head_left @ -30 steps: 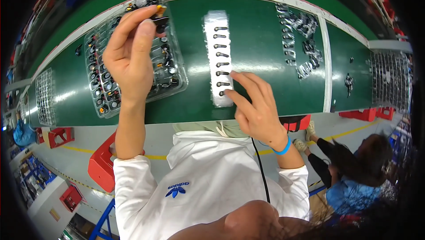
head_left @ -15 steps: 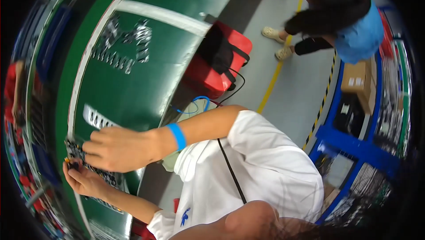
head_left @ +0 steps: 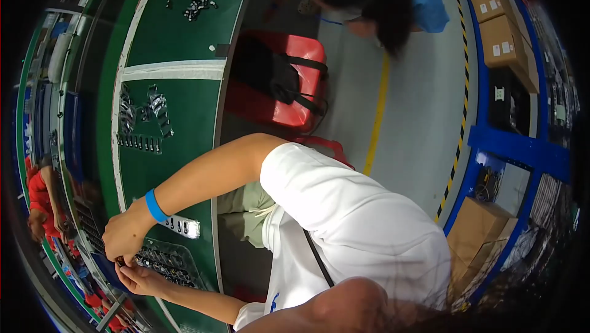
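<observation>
My right hand (head_left: pixel 128 235), with a blue band on its wrist, is closed, fingertips pointing down. Just below it, my left hand (head_left: pixel 142 279) is closed too. Their fingertips meet around a small dark part (head_left: pixel 120 262), mostly hidden by the fingers. A clear plastic tray (head_left: pixel 192 259) with rows of small black parts lies beside both hands, partly under my left forearm. Close to my right wrist is a white strip (head_left: pixel 192 227) bearing several small black pieces.
The green table (head_left: pixel 190 173) holds groups of small black parts (head_left: pixel 161 115) and a farther pile (head_left: pixel 200 7). A red stool (head_left: pixel 295 109) with a black bag (head_left: pixel 284 81) stands beside it. A co-worker (head_left: pixel 369 1) bends nearby; blue shelving (head_left: pixel 516 142) carries cardboard boxes (head_left: pixel 503 38).
My view has turned. My right hand has moved off the tray to my left hand, and the fingertips of both now meet at the small dark part. The co-worker has bent lower.
</observation>
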The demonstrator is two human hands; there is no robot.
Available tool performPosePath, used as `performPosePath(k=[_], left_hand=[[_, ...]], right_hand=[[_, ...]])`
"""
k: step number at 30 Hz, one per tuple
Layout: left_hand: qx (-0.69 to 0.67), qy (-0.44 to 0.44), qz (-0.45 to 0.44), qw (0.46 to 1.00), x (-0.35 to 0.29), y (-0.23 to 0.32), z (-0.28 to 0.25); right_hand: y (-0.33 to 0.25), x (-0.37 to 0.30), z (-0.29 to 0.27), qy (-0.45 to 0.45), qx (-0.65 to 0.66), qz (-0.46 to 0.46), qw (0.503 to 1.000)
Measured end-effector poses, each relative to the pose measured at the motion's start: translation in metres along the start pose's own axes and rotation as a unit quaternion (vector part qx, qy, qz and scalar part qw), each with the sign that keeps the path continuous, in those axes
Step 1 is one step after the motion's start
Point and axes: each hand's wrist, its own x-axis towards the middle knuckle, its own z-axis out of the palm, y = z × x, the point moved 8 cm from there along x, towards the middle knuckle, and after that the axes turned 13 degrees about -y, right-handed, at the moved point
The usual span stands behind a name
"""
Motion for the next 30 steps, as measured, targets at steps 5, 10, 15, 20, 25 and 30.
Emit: performPosePath(k=[5, 10, 15, 20, 25, 30], left_hand=[[0.003, -0.024, -0.028, 0.999, 0.003, -0.009, 0.021], [0.091, -0.039, -0.058, 0.993, -0.002, -0.008, -0.005], [0.105, -0.030, -0.066, 0.992, -0.003, 0.000, 0.016], [-0.103, 0.014, -0.034, 0.994, -0.023, -0.012, 0.009], [-0.118, 0.053, -0.063, 0.990, -0.035, 0.003, 0.010], [-0.131, 0.018, -0.053, 0.990, -0.036, 0.002, 0.028]], right_hand=[[0.025, -0.004, 0.004, -0.053, 0.029, -0.010, 0.998], [0.021, 0.005, 0.007, -0.096, 0.079, -0.029, 0.992], [0.067, -0.042, -0.015, -0.081, 0.123, 0.087, 0.985], [0.060, -0.053, -0.024, -0.022, 0.134, 0.131, 0.982], [0.036, -0.048, -0.018, -0.073, 0.091, 0.113, 0.987], [0.031, -0.046, -0.025, -0.044, 0.113, 0.159, 0.980]])
